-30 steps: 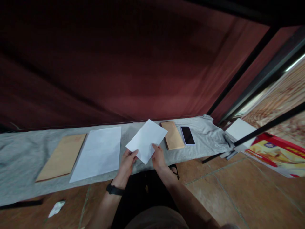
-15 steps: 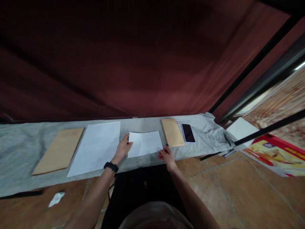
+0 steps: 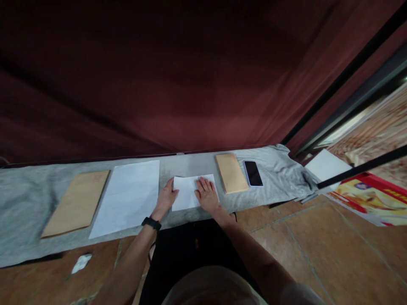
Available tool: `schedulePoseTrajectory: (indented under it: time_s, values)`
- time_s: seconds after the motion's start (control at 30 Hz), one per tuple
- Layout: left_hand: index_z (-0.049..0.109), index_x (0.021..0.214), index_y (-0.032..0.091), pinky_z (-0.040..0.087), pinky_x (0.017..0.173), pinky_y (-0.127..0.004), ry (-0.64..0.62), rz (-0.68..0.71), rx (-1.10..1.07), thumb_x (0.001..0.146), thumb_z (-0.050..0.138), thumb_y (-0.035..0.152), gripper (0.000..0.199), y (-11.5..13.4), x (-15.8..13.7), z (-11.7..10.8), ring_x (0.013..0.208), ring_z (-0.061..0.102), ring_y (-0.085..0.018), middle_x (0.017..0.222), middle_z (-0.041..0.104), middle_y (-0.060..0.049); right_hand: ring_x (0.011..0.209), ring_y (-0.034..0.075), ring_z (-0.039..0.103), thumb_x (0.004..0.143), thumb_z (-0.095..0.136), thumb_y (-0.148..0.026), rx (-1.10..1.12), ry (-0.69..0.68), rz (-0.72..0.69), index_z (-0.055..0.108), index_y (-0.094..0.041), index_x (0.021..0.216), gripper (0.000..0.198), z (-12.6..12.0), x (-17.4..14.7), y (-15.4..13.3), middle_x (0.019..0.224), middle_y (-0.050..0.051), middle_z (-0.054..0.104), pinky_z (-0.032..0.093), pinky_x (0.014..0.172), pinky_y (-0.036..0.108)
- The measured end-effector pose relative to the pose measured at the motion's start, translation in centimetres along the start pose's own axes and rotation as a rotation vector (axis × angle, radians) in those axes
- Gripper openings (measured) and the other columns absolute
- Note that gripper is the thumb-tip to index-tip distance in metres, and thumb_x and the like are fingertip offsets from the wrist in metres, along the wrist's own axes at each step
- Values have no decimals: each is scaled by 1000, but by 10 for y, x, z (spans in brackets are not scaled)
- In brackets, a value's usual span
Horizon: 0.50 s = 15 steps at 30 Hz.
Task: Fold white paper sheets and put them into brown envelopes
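Note:
In front of me a small white folded sheet of paper [image 3: 185, 195] lies on the grey cloth. My left hand [image 3: 165, 197], with a dark watch on its wrist, holds the left edge of this paper, thumb on top. Flat on its right half rests my right hand [image 3: 207, 196], fingers spread. A larger stack of white paper [image 3: 130, 195] lies to the left, apart from my left hand. Right of the folded paper is a small brown envelope [image 3: 232, 173], not touched by either hand.
A large brown envelope [image 3: 78, 203] lies at the far left of the cloth-covered table [image 3: 19, 212]. A phone [image 3: 253, 173] is right of the small envelope. Behind hangs a dark red curtain [image 3: 190, 93]. A red and yellow box [image 3: 375, 199] and black poles stand at right.
My right hand has moved from the paper's lower right corner onto its top, fingers now spread flat. My left hand stays at the left edge.

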State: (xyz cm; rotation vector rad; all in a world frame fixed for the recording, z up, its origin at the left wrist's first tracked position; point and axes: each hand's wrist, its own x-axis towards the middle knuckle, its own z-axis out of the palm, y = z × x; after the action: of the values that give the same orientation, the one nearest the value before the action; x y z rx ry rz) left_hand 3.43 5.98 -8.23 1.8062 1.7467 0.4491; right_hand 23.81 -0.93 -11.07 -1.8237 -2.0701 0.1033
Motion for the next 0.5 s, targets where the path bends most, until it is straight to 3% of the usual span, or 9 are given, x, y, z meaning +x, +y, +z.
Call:
schedulePoseTrajectory:
  time_s: [0.13, 0.23, 0.33, 0.43, 0.5]
  values:
    - [41, 150, 14, 55, 81, -35, 1, -46, 68, 91, 55, 22, 61, 5, -14, -1, 87, 71, -24, 97, 73, -8, 148, 29, 40, 106, 46, -37, -63, -12, -11, 46, -18, 153, 51, 8, 0, 4, 162, 12, 39, 26, 124, 50]
    - [41, 151, 14, 54, 93, -44, 152, -50, 280, 93, 49, 21, 60, 17, -28, 7, 105, 69, -30, 112, 71, -16, 149, 28, 38, 106, 44, -39, -64, -21, -40, 44, -20, 154, 52, 9, -2, 7, 163, 11, 38, 25, 124, 49]
    - [41, 153, 10, 40, 113, -53, 322, 189, 414, 97, 39, 19, 57, 34, -40, 29, 138, 50, -34, 146, 54, -23, 150, 27, 37, 107, 40, -38, -61, -45, -56, 43, -21, 155, 51, 6, -1, 9, 163, 10, 37, 25, 124, 50]
    - [44, 153, 15, 27, 124, -51, 180, 484, 397, 102, 33, 27, 54, 46, -42, 58, 152, 32, -29, 160, 43, -14, 152, 27, 33, 105, 40, -29, -78, -94, -77, 40, -17, 157, 53, 2, -1, 10, 165, 12, 33, 23, 125, 49]
    - [43, 155, 16, 25, 125, -50, 116, 502, 383, 104, 30, 35, 55, 48, -39, 72, 153, 30, -27, 161, 42, -11, 153, 27, 30, 103, 42, -25, -87, -122, -96, 37, -14, 158, 56, 0, -1, 11, 166, 13, 30, 22, 125, 47]
